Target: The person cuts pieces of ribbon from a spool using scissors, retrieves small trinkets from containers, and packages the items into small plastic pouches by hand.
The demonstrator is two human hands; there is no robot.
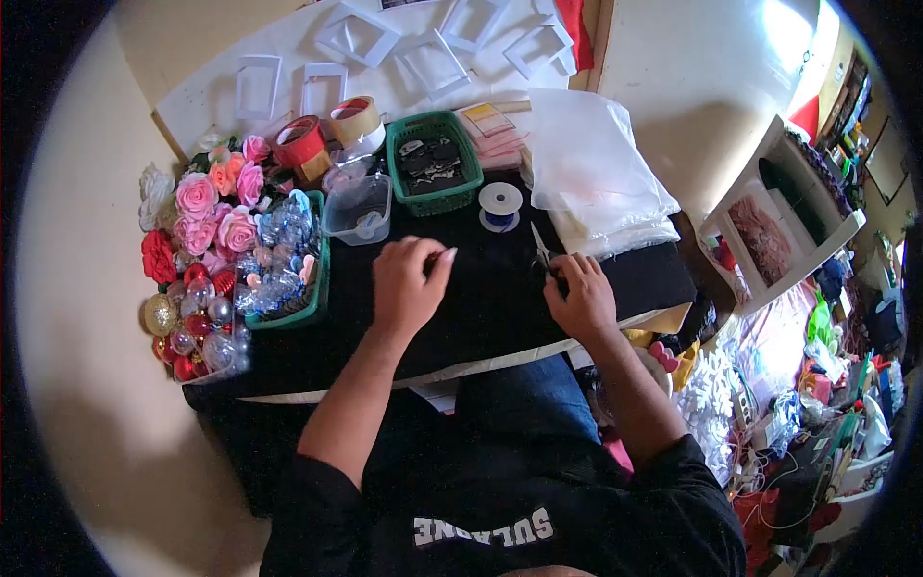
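Note:
My left hand (409,281) hovers above the black cloth of the table (481,313), its fingers curled in and the thumb close to the fingertips. Whatever is between them, if anything, is too small to make out. To the right, my right hand (583,296) has its fingers around the dark handles of a pair of scissors (540,246), whose blades point away from me. A white spool (500,200) wound with dark blue thread or ribbon stands between and beyond the hands. Beyond my left hand sits a clear plastic tub (358,213) with little visible inside.
A green basket (435,204) holds dark flat pieces. Plastic bags (596,163) lie at the right back, tape rolls (300,144) at the left back. Artificial roses (197,195), baubles (197,322) and a basket of shiny wrapped pieces (288,255) crowd the left. White frames (433,67) lie behind.

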